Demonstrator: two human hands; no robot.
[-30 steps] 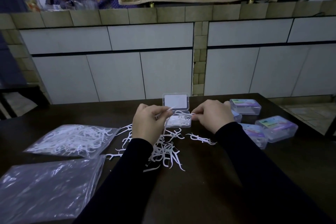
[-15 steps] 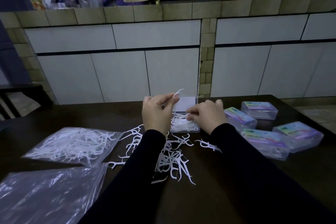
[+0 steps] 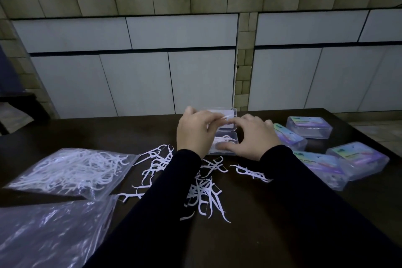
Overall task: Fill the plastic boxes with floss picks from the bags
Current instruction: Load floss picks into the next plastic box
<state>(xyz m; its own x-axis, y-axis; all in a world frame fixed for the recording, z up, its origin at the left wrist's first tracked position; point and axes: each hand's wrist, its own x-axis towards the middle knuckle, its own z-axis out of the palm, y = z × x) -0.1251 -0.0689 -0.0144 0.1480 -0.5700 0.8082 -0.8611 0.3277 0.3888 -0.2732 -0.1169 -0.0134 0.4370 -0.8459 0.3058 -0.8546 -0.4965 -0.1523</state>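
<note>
A small clear plastic box (image 3: 231,137) stands open at the middle of the dark table, its lid (image 3: 230,113) tipped back, with white floss picks inside. My left hand (image 3: 194,135) pinches a floss pick (image 3: 225,118) just above the box. My right hand (image 3: 253,139) rests against the box's right and front side, thumb along its front edge. Loose white floss picks (image 3: 202,189) lie scattered in front of the box, partly under my sleeves. A clear bag of floss picks (image 3: 67,172) lies at the left.
Several closed, labelled plastic boxes (image 3: 309,126) sit in a cluster at the right. An empty-looking clear bag (image 3: 50,233) lies at the near left. The table's far edge (image 3: 130,116) faces white tiled cabinets. A dark chair stands at the far left.
My left hand has lowered the floss pick from above toward the open box. My right hand has shifted from the box's rim to its right front side. The camera has tilted slightly.
</note>
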